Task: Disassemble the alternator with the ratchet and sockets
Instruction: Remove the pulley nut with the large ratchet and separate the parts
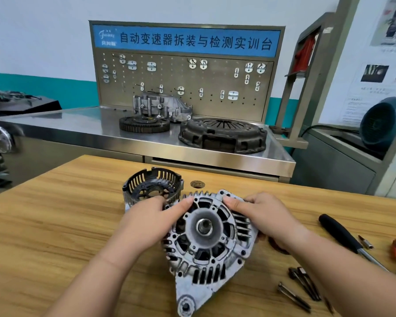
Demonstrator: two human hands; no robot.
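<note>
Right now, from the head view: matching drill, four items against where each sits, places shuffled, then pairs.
1 alternator housing
2 black slotted cover
3 long bolts
4 clutch cover

A on the steel bench behind
B on the wooden table, near right
C held by left hand and right hand
D just beyond the left hand

Pairs: 1-C, 2-D, 3-B, 4-A

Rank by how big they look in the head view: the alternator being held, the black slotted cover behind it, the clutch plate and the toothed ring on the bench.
1. alternator, nearest the camera.
2. clutch plate and black slotted cover, about alike.
3. toothed ring.
Plate and ring sit farther back, so true sizes are unsure.
</note>
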